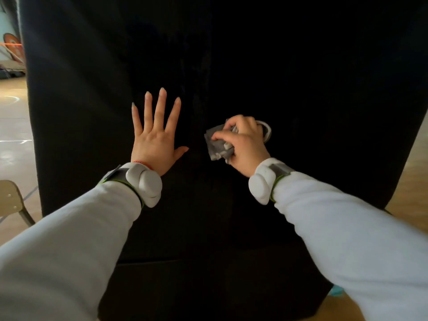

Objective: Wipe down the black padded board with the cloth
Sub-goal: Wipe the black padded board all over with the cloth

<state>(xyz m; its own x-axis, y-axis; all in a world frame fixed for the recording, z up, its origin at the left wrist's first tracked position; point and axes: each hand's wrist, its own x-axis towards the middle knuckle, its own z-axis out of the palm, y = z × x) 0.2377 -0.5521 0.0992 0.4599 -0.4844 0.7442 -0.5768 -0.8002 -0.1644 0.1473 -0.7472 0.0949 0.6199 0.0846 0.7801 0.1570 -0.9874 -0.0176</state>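
Head view, the only one: the black padded board point(301, 77) is standing upright and filling most of the frame, with wooden floor point(14, 126) showing at either side. The left hand point(154, 144) is lying flat on the board left of centre, fingers straight and spread, holding nothing; it looks to be bracing the panel. The right hand point(243, 147) is gripping the grey cloth point(218, 147), fingers curled round a bunched wad, just right of the left thumb at about mid-height of the board. The cloth seems to be touching the surface, but I cannot tell how firmly. A pale loop point(266, 133) is sticking out behind the right knuckles; cannot tell what it is. Risks, my read: the cloth is wadded so tight that only a narrow patch is making contact, so passes are likely leaving unwiped strips, and black padding in this light is hiding misses. The loose corner hanging under the palm could be working free on a dragging stroke. If the board is only leaning, hard wiping pressure could be tipping or sliding it once the bracing hand lifts. The bulky wrist units point(143, 184) could be scuffing the padding on low strokes. The chair point(11, 200) at far left is sitting well apart, no issue.
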